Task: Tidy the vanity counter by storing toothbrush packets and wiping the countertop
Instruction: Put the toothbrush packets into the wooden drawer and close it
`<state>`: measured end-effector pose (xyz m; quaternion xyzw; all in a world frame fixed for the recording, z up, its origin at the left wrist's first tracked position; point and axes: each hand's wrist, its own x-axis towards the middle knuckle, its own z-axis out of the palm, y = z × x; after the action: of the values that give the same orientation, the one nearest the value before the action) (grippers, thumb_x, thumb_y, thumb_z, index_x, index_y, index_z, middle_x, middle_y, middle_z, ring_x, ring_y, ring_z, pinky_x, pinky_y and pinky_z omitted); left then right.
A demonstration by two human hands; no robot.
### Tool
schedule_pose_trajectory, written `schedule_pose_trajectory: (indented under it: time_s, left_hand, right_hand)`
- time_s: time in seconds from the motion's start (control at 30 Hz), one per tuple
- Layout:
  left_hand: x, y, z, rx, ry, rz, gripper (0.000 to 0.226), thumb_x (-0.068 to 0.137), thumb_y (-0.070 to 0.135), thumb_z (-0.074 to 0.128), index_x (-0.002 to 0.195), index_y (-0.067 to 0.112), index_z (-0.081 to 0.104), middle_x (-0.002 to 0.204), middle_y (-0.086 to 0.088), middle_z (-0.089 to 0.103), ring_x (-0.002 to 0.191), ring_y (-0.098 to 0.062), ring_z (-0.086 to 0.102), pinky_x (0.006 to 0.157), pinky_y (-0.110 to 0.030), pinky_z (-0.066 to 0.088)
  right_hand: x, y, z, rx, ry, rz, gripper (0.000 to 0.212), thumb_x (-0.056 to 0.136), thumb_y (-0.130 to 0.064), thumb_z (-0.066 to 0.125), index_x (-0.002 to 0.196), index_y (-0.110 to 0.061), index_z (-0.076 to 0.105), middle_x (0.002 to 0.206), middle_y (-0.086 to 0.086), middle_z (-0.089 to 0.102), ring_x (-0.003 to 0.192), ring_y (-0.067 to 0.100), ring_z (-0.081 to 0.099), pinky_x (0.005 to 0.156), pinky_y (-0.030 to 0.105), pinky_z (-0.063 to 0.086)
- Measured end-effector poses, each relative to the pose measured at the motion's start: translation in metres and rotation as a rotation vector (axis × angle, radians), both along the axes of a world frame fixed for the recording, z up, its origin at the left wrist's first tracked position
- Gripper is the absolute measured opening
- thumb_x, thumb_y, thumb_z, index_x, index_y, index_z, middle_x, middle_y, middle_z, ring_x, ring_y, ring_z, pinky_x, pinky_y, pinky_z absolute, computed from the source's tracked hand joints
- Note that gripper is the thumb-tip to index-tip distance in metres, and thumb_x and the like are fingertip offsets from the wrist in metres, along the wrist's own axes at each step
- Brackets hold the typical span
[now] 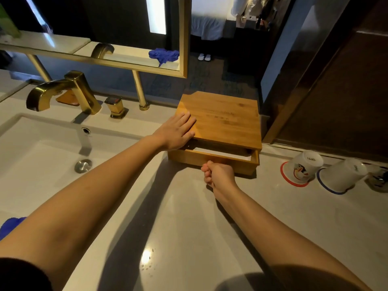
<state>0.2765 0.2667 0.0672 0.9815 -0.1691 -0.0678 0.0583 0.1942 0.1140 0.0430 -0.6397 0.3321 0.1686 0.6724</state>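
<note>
A wooden box [226, 120] stands on the pale countertop [189, 227] near the back wall. Its drawer [212, 159] is slid partly out toward me, and something white shows inside. My left hand [178, 132] lies flat with fingers spread on the box's left top edge. My right hand [218, 175] is curled into a fist against the drawer's front face; I cannot see what the fingers hold. A blue cloth [10, 225] lies at the counter's left front edge. No toothbrush packets are visible.
A white sink [42, 148] with a gold faucet [63, 91] and a gold handle [115, 107] is on the left. Two upturned frosted cups [304, 169] [342, 175] stand on coasters at the right. A gold-framed mirror [184, 38] hangs behind, and a dark wooden door [346, 80] is at the right.
</note>
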Motion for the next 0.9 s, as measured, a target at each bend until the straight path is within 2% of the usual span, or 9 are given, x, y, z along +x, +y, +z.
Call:
schedule_pose_trajectory:
  time_s: [0.17,0.9]
  left_hand:
    - [0.001,0.000,0.000,0.005,0.013,-0.001,0.058,0.100,0.041,0.020,0.150,0.015,0.005,0.160,-0.009,-0.001,0.148,-0.022,-0.004,0.118,-0.035,-0.004]
    - [0.001,0.002,-0.007,0.010,-0.023,-0.010,0.058,0.099,0.042,0.018,0.150,0.017,0.006,0.160,-0.008,-0.001,0.148,-0.021,-0.005,0.119,-0.037,-0.003]
  right_hand:
    - [0.022,0.000,-0.001,-0.018,-0.061,0.002,0.033,0.095,-0.018,0.050,0.066,-0.008,0.060,0.065,0.005,0.056,0.053,0.012,0.046,0.051,0.021,0.036]
    - [0.051,0.001,-0.012,0.005,-0.016,0.007,0.031,0.096,-0.014,0.048,0.067,-0.005,0.057,0.069,0.007,0.059,0.053,0.011,0.044,0.049,0.020,0.035]
